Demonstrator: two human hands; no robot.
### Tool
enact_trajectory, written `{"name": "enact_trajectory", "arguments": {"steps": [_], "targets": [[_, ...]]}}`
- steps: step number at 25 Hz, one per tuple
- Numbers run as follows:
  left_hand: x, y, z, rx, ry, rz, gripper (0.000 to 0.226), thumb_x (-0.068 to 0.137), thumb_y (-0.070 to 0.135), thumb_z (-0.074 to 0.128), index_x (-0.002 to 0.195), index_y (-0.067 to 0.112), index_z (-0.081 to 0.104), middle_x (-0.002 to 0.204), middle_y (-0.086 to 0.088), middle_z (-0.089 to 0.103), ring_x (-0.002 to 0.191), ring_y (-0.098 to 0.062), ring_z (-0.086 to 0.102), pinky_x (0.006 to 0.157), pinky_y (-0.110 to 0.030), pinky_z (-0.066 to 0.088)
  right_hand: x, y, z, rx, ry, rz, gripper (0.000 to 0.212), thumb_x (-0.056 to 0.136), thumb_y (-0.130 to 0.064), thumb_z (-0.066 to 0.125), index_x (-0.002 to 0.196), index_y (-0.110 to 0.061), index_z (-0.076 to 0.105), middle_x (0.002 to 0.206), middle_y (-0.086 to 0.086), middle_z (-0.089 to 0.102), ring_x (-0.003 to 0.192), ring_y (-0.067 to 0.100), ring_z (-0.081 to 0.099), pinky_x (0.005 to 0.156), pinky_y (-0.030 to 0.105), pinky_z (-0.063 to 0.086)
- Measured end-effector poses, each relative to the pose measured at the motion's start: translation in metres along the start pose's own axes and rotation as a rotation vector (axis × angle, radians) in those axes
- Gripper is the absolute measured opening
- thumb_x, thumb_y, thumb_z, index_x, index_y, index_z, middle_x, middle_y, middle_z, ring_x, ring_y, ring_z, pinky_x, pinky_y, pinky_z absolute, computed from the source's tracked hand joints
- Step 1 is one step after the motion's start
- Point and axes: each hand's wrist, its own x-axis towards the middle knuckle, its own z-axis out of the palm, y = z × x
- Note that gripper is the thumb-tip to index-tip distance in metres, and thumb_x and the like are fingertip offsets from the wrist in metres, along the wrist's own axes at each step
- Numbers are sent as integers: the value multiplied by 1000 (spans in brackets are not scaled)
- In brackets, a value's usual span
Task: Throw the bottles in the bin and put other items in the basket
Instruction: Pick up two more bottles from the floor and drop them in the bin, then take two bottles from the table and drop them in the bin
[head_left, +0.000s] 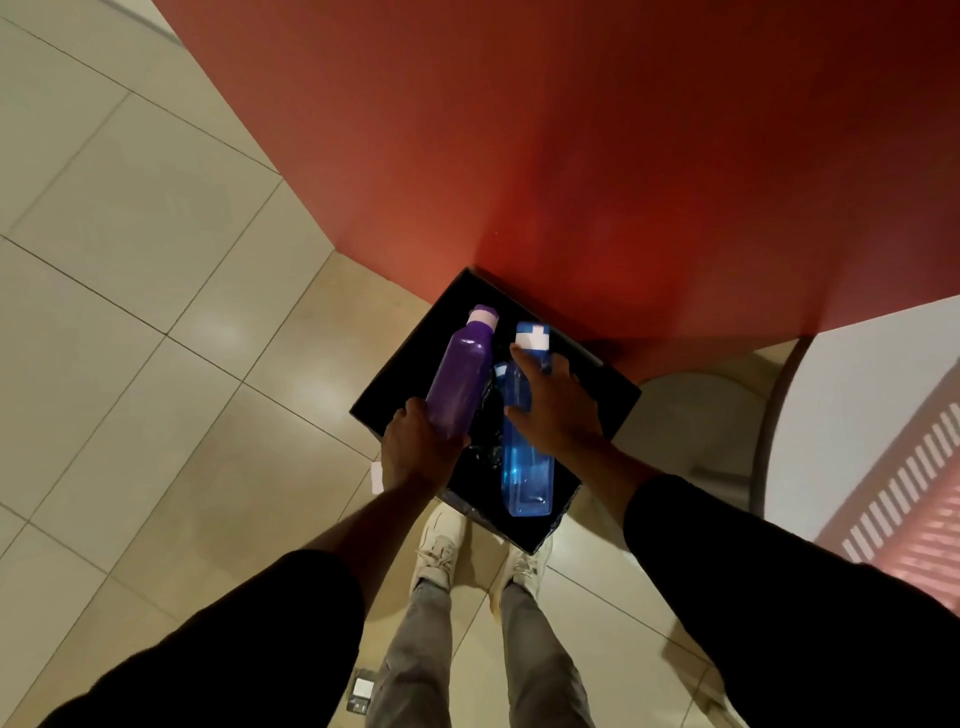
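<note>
A black square bin (395, 384) stands on the tiled floor against a red wall. My left hand (421, 449) grips the base of a purple bottle (462, 374) with a white cap, held over the bin's left side. My right hand (558, 410) lies on top of a clear blue bottle (524, 467) with a white and blue cap, fingers spread and fairly straight. The blue bottle stretches across the bin from its near edge toward the wall. A second blue cap shows just left of it, deeper in the bin.
The red wall (571, 156) rises right behind the bin. A white round table (857, 415) with a grey rim is at the right. My two shoes (441, 551) are just in front of the bin. Pale floor tiles (130, 312) spread to the left.
</note>
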Motion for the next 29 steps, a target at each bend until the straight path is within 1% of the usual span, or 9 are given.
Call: {"name": "enact_trajectory", "arguments": {"steps": [2,4,8,12,16,22,23,26,29], "targets": [[8,3,6,16,9,1,79,71,40,93,132,8,55,124,-9,62,110,-27,60,88,-40,55,8,-1,10,-35,-45,23,84,91,-52,69,159,-44,20,159,21,27,130,44,52,95,50,53],[10,0,10,85,-19,28,91,70,44,93,141,7,50,133,-11,55,122,-30,51,98,-43,51,1,1,22,-57,-84,16,76,94,-48,68,158,-42,28,155,19,34,129,42,53,93,46,54],[-14,-4,2,272,-65,223,79,81,38,84,146,11,47,144,-11,51,132,-31,48,105,-45,50,-37,11,34,-28,-141,49,75,89,-33,69,155,-26,34,147,15,46,132,37,50,98,46,52],[-58,-11,-16,458,-136,423,86,83,33,82,154,12,38,161,-14,38,150,-32,35,119,-46,42,-98,6,27,-20,-165,140,75,92,-35,66,156,-19,29,146,14,48,133,32,49,99,43,50],[-97,-6,-36,584,-179,587,101,80,37,85,159,9,29,168,-15,29,158,-34,23,126,-46,33,-160,-5,17,69,-90,125,81,95,-39,63,161,-16,21,156,10,42,140,28,45,105,39,49],[-143,24,-79,621,-291,744,97,91,36,75,164,6,17,172,-17,13,161,-34,7,130,-47,21,-236,-21,-21,141,104,233,79,93,-49,65,157,-18,30,151,6,47,131,25,49,99,34,50],[-149,26,-83,641,-301,775,98,90,37,75,163,4,19,172,-19,14,161,-36,9,129,-48,23,-248,-22,-27,160,131,259,78,94,-51,63,156,-18,28,151,6,46,132,26,48,99,35,49],[-158,29,-87,768,-298,949,98,78,46,80,154,-2,41,163,-27,35,153,-42,34,120,-54,40,-280,-26,-39,147,227,326,84,91,-58,60,157,-15,28,152,8,44,134,29,44,102,40,49],[-173,49,-90,864,-305,1079,100,81,55,72,157,1,35,166,-25,30,156,-39,26,127,-50,27,-312,-32,-40,94,310,395,87,91,-63,53,156,-12,29,157,11,41,144,31,37,115,42,41]]}}
